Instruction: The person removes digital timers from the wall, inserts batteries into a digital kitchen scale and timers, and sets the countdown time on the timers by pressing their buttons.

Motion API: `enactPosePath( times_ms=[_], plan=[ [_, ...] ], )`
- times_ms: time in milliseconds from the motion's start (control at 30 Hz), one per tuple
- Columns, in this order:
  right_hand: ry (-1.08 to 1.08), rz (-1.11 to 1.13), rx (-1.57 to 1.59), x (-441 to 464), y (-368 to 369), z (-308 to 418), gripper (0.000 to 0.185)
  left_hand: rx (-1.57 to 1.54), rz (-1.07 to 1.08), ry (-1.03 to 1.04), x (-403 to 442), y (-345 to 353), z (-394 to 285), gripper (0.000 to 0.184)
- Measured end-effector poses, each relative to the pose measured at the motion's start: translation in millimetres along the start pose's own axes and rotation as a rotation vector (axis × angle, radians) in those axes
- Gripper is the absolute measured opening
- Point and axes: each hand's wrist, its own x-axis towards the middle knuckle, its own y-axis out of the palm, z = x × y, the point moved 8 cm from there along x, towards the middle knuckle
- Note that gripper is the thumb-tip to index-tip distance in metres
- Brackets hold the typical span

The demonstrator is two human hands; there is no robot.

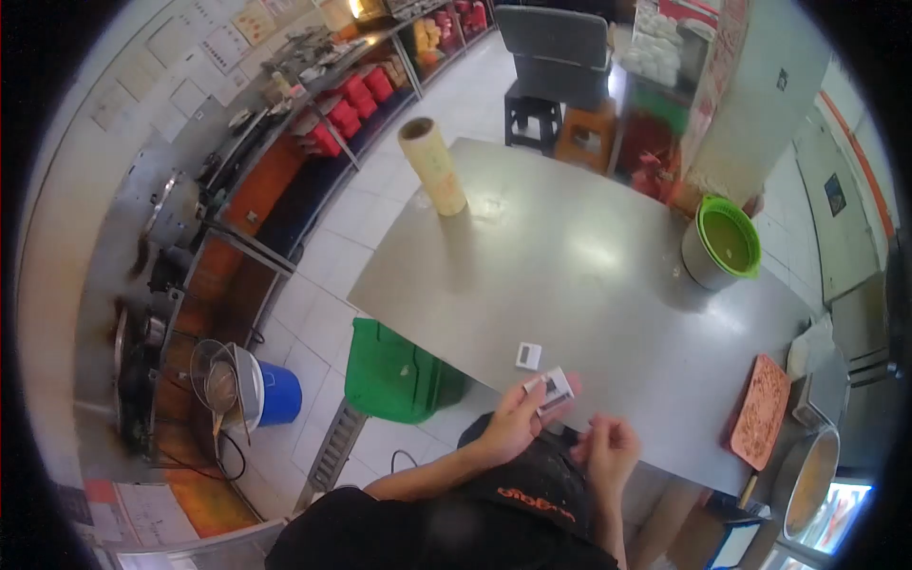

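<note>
My left hand (pixel 511 426) grips a small white device with a dark display (pixel 555 389), which looks like a digital timer, just over the near edge of the steel table. Close beyond it, a second small white device with a grey screen (pixel 528 356) lies on the tabletop. To the right, my right hand (pixel 610 448) is closed, its fingers curled in front of my dark apron (pixel 541 480). Whatever those fingers may hold is too small or hidden to make out.
On the steel table (pixel 570 237) stand an upright roll of film (pixel 432 166) and a pot with a green strainer (pixel 727 242). A reddish tray (pixel 760 410) and a large pan (pixel 812 480) are at the right. Below left are a green bin (pixel 389 375) and a blue bucket (pixel 278 391).
</note>
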Motion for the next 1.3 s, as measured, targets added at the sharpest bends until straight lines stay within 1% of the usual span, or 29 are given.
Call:
enactPosePath(
  times_ms=[33,67,100,133,200,233,300,333,400,500,600,733,800,833,900,933,1000,1033,1067,1100,1133,1167,1200,1233,1267,1300],
  plan=[
    [0.199,-0.003,-0.018,-10.0,-14.2,-20.6,0.019,-0.015,-0.010,-0.027,-3.4,5.2,1.3,0.042],
    [0.398,-0.002,-0.035,-21.9,-27.1,-36.6,0.015,-0.015,0.030,0.037,-3.1,12.5,-7.2,0.041],
    [0.271,-0.046,0.058,-13.4,-26.2,-15.2,0.009,-0.020,0.071,0.096,-2.4,21.8,-13.8,0.041],
    [0.133,-0.090,0.147,-3.8,-26.9,6.1,0.004,-0.038,0.078,0.051,-0.9,35.1,-11.9,0.041],
    [-0.200,-0.092,0.325,-3.1,-21.8,55.8,0.016,-0.018,0.052,0.195,-6.0,63.2,-30.4,0.044],
    [-0.200,-0.096,0.317,-2.6,-23.5,64.8,0.016,-0.025,0.055,0.191,-11.9,72.2,-30.3,0.044],
    [-0.633,-0.055,-0.154,-4.3,-23.3,112.2,0.026,0.001,0.101,0.288,-13.8,93.8,-36.0,0.045],
    [-0.643,-0.040,-0.146,-2.6,-26.9,118.7,0.026,0.005,0.093,0.306,-13.9,100.6,-34.1,0.045],
    [-0.727,0.001,-0.242,-6.1,-29.3,131.4,0.037,0.004,0.084,0.330,-15.4,110.4,-27.2,0.046],
    [-0.766,-0.006,-0.275,-6.4,-37.2,123.9,0.036,-0.007,0.059,0.376,-17.6,115.5,-12.7,0.047],
    [-0.763,0.043,-0.235,-7.7,-45.5,116.0,0.039,0.006,0.052,0.439,-19.2,116.7,2.8,0.047],
    [-0.741,0.056,-0.179,-13.1,-53.4,117.6,0.037,0.063,0.029,0.488,-24.0,120.0,9.7,0.047],
    [-0.387,0.182,0.201,-2.5,-53.3,90.2,0.037,0.127,0.100,0.519,-25.7,118.8,19.5,0.047],
    [-0.427,0.212,0.219,-0.4,-51.4,91.8,0.037,0.151,0.106,0.566,-27.4,120.7,18.0,0.047],
    [-0.194,0.463,0.466,5.0,-35.4,72.8,0.035,0.136,0.007,0.546,-25.0,117.3,25.9,0.051],
    [-0.225,0.490,0.472,4.3,-32.0,68.6,0.035,0.151,0.013,0.583,-24.9,122.2,24.9,0.051],
    [-0.091,0.484,0.355,5.4,-29.7,44.5,0.029,0.021,-0.076,0.575,-22.0,120.6,32.2,0.046],
    [-0.107,0.493,0.351,3.3,-29.3,46.9,0.029,0.048,-0.065,0.524,-20.2,118.7,34.7,0.047],
    [-0.109,0.430,0.424,0.2,-32.7,54.5,0.025,0.047,-0.059,0.538,-21.1,121.1,31.6,0.047],
    [-0.107,0.365,0.497,-2.1,-39.4,59.2,0.022,0.146,-0.085,0.581,-24.0,124.6,27.2,0.044],
    [-0.112,0.369,0.490,-4.8,-45.8,63.2,0.022,0.240,-0.112,0.620,-28.1,127.0,22.0,0.042],
    [-0.080,0.460,0.387,-5.8,-48.4,60.6,0.025,0.240,-0.113,0.626,-25.0,126.2,19.5,0.042],
    [-0.044,0.549,0.282,-9.6,-46.9,57.0,0.028,0.464,-0.101,0.689,-24.9,132.1,12.4,0.040],
    [-0.043,0.552,0.281,-11.6,-48.1,56.3,0.028,0.689,-0.090,0.745,-26.2,139.2,9.7,0.039],
    [-0.099,0.538,0.299,-12.9,-49.7,61.1,0.027,0.688,-0.094,0.749,-27.8,139.8,8.7,0.039],
    [-0.158,0.524,0.315,-13.8,-51.1,66.8,0.026,0.655,-0.088,0.715,-27.1,140.6,9.5,0.033]
  ],
)
